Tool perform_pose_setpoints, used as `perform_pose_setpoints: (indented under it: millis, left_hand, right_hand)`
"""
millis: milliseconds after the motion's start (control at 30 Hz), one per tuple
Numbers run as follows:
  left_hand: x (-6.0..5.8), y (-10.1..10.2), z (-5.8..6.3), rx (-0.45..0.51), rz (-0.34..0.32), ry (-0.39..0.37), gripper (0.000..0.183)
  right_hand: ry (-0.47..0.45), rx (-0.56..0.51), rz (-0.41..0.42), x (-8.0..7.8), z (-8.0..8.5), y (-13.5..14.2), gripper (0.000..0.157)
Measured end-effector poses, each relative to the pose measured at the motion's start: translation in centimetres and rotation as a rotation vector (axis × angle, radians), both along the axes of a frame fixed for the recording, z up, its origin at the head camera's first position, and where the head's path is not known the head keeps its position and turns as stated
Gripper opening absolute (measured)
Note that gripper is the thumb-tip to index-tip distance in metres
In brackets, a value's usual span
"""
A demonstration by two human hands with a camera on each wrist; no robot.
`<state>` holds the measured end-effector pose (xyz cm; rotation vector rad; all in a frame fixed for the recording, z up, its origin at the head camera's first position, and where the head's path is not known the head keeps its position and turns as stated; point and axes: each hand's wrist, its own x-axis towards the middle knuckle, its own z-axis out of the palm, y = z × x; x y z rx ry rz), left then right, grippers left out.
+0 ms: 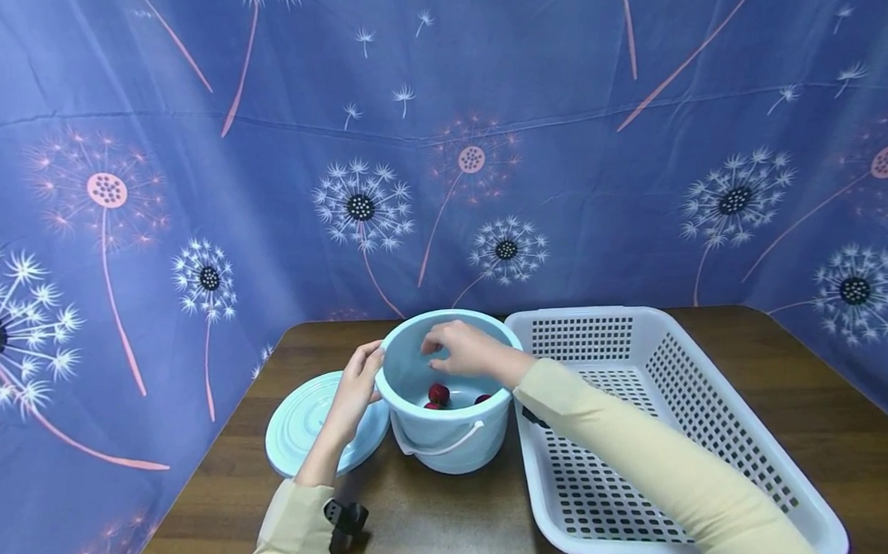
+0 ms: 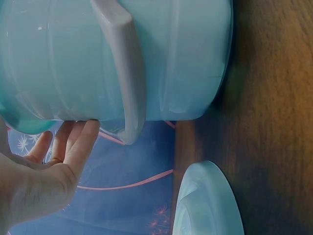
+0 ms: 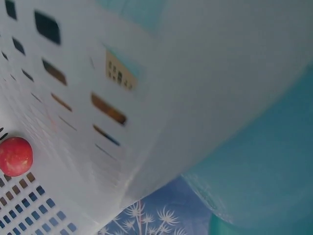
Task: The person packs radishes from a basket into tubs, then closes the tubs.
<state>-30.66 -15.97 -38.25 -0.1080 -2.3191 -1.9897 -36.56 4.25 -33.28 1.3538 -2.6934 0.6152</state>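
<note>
A light blue bucket (image 1: 451, 446) stands upright on the table, its handle (image 1: 444, 449) hanging down in front. My left hand (image 1: 355, 388) is at its left rim; in the left wrist view the extended fingers (image 2: 80, 147) touch the outer wall. Inside the bucket's mouth is my right hand (image 1: 462, 348), fingers loosely bent, with nothing visible in its grasp. Below it, on the bucket's bottom, lie a dark red round fruit (image 1: 438, 394) and a few more red pieces, partly hidden by the front wall. The right wrist view does not show the right hand.
Right of the bucket sits a white perforated basket (image 1: 719, 430), close against it. A red apple-like fruit (image 3: 16, 156) lies in the basket. The round blue lid (image 1: 294, 432) rests on the wooden table (image 1: 455, 524) to the left. A blue dandelion-patterned cloth (image 1: 596, 179) hangs behind.
</note>
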Motion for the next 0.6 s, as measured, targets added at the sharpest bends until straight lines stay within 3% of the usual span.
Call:
perform_pose_setpoints:
  millis: [300,600]
  left_hand:
    - [0.22,-0.03,-0.04,0.001,0.021,0.001,0.049]
    - [0.09,-0.08,-0.25,-0.028,0.018,0.006,0.051]
  right_hand:
    - [-0.017,-0.029,0.039,0.29,0.24,0.04,0.02]
    - [0.017,-0.109,0.004,-0.13,0.4,0.59,0.025]
